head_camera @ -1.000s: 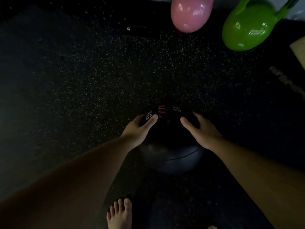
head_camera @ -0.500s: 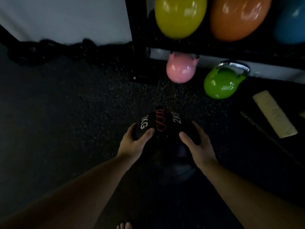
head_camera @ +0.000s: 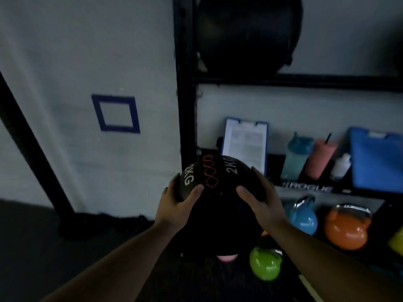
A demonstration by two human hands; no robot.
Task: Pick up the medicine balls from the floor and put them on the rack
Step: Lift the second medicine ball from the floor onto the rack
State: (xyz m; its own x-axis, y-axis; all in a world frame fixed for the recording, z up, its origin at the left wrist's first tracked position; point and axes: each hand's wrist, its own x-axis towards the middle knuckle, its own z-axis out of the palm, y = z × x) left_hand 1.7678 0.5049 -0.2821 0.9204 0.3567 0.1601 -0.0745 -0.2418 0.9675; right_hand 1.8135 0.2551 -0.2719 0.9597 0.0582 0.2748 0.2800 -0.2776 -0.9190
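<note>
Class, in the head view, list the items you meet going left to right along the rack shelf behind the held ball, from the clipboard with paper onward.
Clipboard → teal bottle → pink tumbler → white bottle → blue clipboard.

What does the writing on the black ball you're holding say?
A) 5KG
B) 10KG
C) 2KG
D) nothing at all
C: the medicine ball, held between the left hand and the right hand, has "2KG" printed in white beside a red pattern on its top.
</note>
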